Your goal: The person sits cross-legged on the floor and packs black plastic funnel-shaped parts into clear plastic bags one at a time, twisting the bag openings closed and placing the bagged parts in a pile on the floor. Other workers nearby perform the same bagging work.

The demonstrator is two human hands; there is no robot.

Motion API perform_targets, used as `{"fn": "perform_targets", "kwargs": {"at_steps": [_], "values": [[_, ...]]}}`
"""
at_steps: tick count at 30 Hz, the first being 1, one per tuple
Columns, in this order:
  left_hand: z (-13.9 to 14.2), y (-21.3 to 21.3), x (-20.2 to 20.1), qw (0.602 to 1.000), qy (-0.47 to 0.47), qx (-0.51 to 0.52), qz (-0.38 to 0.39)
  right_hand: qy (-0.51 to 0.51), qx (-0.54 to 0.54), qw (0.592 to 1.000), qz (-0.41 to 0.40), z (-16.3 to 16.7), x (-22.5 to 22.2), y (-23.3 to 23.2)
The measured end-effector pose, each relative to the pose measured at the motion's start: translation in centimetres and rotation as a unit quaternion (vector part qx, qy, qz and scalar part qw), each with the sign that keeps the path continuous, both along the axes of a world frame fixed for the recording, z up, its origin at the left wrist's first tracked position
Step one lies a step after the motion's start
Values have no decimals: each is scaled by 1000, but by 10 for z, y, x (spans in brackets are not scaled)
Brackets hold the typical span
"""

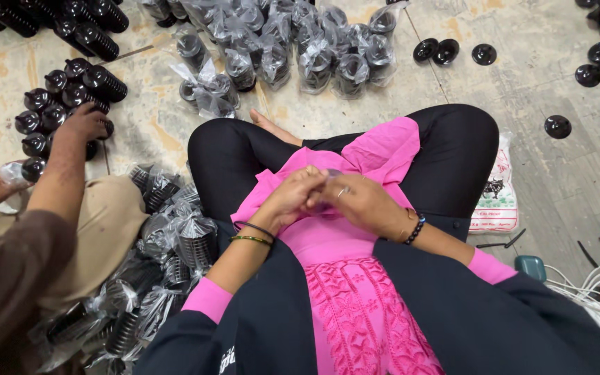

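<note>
both hands — left hand and right hand — pinch a small clear bag over the lap, fingers closed on it. bagged parts lie ahead — done, i'd judge — while bare black parts wait, where a co-worker's hand reaches.

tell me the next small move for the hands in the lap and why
Probably pull the clear bag open. Both the left hand and the right hand pinch it over the lap, nothing shows inside it, and black ribbed parts lie unbagged on the floor.
</note>
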State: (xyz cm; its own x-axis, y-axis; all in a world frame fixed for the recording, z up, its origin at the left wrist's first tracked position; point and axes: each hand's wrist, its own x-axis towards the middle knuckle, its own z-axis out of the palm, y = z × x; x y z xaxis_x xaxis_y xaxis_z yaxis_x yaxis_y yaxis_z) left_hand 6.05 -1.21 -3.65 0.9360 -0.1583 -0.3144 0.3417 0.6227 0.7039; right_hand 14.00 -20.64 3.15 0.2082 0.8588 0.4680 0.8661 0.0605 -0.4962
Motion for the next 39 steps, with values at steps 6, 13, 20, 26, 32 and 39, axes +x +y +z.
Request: {"fn": "perform_targets", "kwargs": {"at_steps": [6,13,20,26,32,39], "values": [[6,-4,-12,989,-85,116,-27,261,64,962,-41,-11,15,0],[7,-12,-16,872,-148,460,76,451,27,891,-39,-54,11,4],[4,-10,-16,931,-178,292,130,342,-78,935,-41,-38,24,8],[19,-18,-27,813,-200,511,193,312,-10,947,-73,-42,20,13],[-8,-23,-22,903,-145,348,205,166,45,977,-124,-28,6,18],[-26,29,6,987,-64,133,-62,86,31,996,-24,-11,12,11]]}}
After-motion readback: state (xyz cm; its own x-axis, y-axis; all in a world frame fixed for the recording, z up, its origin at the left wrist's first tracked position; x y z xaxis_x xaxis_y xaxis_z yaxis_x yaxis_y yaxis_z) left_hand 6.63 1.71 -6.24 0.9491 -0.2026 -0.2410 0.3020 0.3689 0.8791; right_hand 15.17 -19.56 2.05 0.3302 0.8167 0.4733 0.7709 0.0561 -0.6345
